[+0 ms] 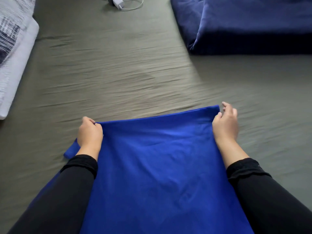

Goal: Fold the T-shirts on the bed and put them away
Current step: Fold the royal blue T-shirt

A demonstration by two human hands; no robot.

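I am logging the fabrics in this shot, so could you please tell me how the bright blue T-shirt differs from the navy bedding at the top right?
The bright blue T-shirt is a vivid royal blue; the navy bedding is much darker. The T-shirt is spread flat and thin, gripped at its far edge by the left hand and the right hand; the bedding is a thick folded bundle that nobody touches. The T-shirt lies nearest the person, the bedding far right. Both rest on the grey-green sheet.
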